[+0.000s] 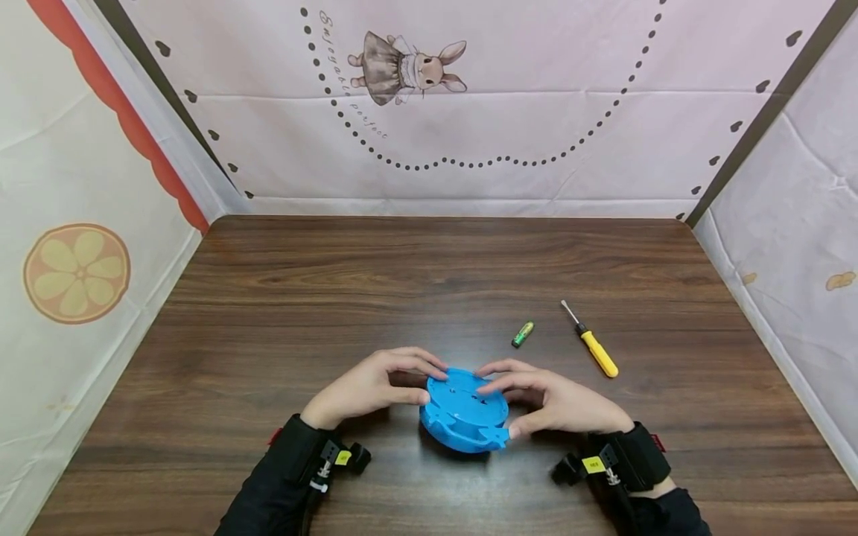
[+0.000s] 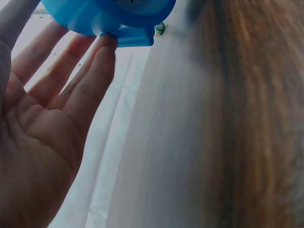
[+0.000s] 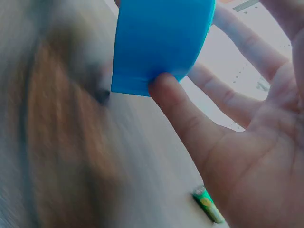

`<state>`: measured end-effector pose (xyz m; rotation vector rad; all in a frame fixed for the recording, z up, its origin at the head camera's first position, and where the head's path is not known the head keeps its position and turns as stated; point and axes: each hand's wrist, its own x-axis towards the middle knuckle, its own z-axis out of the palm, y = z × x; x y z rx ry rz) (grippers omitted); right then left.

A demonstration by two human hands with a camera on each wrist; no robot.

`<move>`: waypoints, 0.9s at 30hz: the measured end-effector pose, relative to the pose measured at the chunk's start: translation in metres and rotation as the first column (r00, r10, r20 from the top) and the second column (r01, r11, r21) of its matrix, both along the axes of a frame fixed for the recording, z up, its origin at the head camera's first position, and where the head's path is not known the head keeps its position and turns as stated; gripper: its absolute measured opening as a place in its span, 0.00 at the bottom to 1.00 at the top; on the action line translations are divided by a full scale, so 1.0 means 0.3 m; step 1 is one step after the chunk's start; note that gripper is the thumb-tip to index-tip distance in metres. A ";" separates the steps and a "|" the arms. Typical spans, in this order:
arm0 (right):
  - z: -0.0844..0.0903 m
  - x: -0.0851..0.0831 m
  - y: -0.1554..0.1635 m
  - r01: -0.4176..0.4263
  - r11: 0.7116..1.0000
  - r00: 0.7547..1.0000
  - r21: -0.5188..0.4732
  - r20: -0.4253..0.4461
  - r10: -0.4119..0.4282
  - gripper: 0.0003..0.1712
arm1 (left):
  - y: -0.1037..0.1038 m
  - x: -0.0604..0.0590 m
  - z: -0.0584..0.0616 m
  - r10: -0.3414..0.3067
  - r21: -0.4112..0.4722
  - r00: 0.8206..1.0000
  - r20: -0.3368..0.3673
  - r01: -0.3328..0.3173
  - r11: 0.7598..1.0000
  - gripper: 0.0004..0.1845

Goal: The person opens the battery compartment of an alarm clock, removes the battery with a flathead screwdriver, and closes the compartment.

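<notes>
Between the two hands is a round blue alarm clock (image 1: pixel 467 408), its back turned up toward the head camera. Part of its dial shows at the top of the left wrist view, on the clock's (image 2: pixel 135 19) far side. My left hand (image 1: pixel 378 383) holds the clock's left edge between thumb and fingers. On the opposite side, my right hand (image 1: pixel 553 394) grips it with the thumb at the lower right edge and fingers over the back. Beyond the right hand lie a green battery (image 1: pixel 523 334) and a screwdriver (image 1: pixel 599 353) with a yellow handle.
The work surface is a dark wood-grain table (image 1: pixel 302 298). Pale printed cloth (image 1: pixel 536 89) hangs behind it and along both sides. Each wrist wears a black strap with a small camera, such as the left wrist camera (image 1: pixel 358 458).
</notes>
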<state>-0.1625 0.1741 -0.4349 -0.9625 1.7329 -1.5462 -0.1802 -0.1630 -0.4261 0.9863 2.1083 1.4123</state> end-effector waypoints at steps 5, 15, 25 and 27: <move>-0.003 0.006 -0.025 0.010 1.000 1.000 -0.014 -0.006 -0.010 0.23 | -0.009 -0.003 0.012 0.055 0.035 0.998 0.010 -0.055 0.998 0.14; 0.014 0.009 -0.029 0.272 0.958 0.962 0.091 0.009 -0.274 0.21 | 0.009 0.003 0.020 0.173 -0.020 0.985 -0.023 -0.173 0.985 0.09; 0.015 0.005 -0.038 0.319 0.946 0.918 0.056 0.228 -0.323 0.35 | 0.046 0.019 0.010 0.175 -0.043 0.983 0.057 -0.172 0.984 0.16; 0.014 0.006 -0.039 0.332 0.940 0.909 0.078 0.239 -0.341 0.37 | 0.055 0.021 0.007 0.175 -0.055 0.983 0.062 -0.172 0.984 0.18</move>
